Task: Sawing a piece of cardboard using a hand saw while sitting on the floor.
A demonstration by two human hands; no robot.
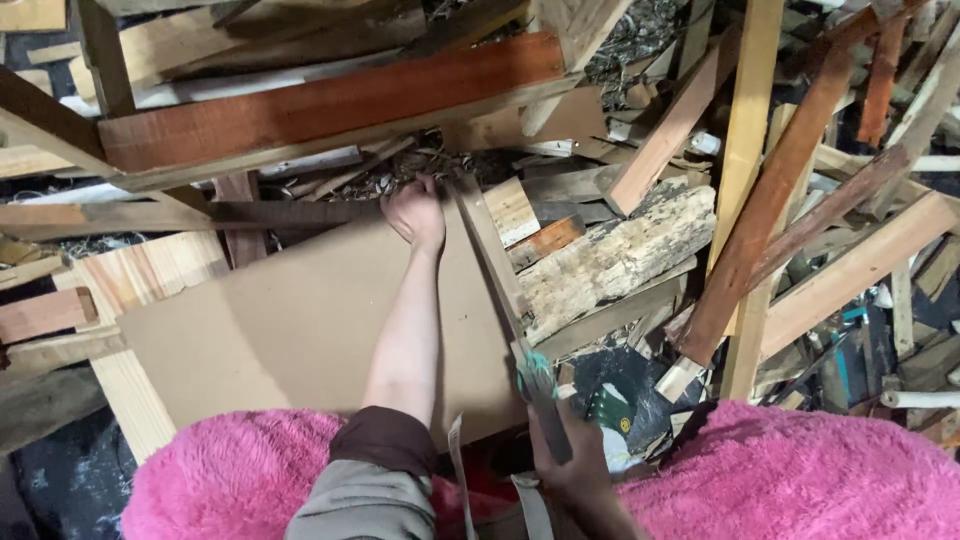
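Observation:
A flat brown board [290,320] lies tilted on a heap of scrap wood. My left hand [415,212] reaches out to the board's far edge and its fingers curl over that edge. My right hand [578,470], low in the view, grips the dark handle of a handsaw [492,255]. The saw's long blade runs up along the board's right edge, and its tip ends close to my left hand. Teal marks show near the handle.
Planks and offcuts are piled all round: a long reddish plank [330,100] across the top, a rough decayed beam [615,255] right of the saw, slanting boards [770,200] at right. A fluffy pink cover [800,475] fills the bottom edge.

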